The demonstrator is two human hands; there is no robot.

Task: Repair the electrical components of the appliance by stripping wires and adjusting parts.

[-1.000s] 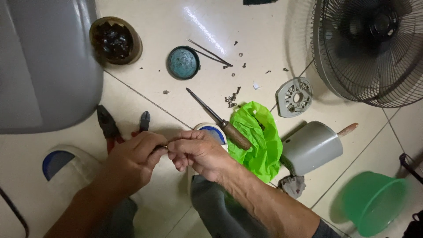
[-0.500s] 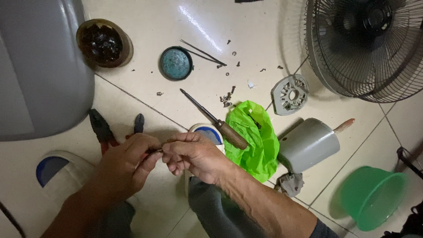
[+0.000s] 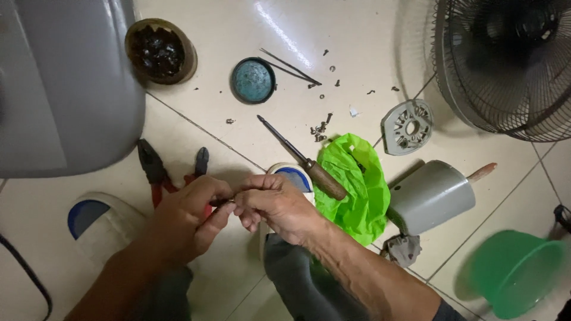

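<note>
— Around the hands?

— Red-handled pliers [image 3: 163, 172] just behind the left hand [image 3: 189, 220], partly hidden by it. Wooden-handled screwdriver [image 3: 306, 163] lying slantwise just beyond the right hand [image 3: 276, 205], handle end resting against a crumpled green plastic bag [image 3: 351, 187]. Two white-and-blue sandals: one [image 3: 98, 223] by the left wrist, the other [image 3: 291, 175] peeking out behind the right knuckles.

— And the fingers?

— Both sets pressed together, pinching one small dark part [image 3: 225, 203] between the two hands, low and near the middle of the floor. Too small and too covered to tell its kind.

— Farther out?

— Grey plastic motor housing [image 3: 431, 196] lying on its side beside the bag, a shaft [image 3: 482, 172] sticking out. Flat grey slotted plate [image 3: 407, 126] above it. Loose screws [image 3: 321, 128] scattered past the screwdriver tip, thin metal rods [image 3: 291, 66] near a round teal lid [image 3: 253, 80]. Round dish of dark bits [image 3: 159, 52] towards the far left. Wire fan guard [image 3: 511, 59] filling the far right corner, green plastic bucket [image 3: 514, 270] at the near right edge, small grey crumpled piece [image 3: 404, 248] near it.

— Surface and room?

— Glossy pale floor tiles [image 3: 238, 30] with dark grout lines and a streak of glare. Large smooth grey body [image 3: 59, 89] taking up the far left corner; black cable [image 3: 27, 273] curving along the near left edge.
</note>
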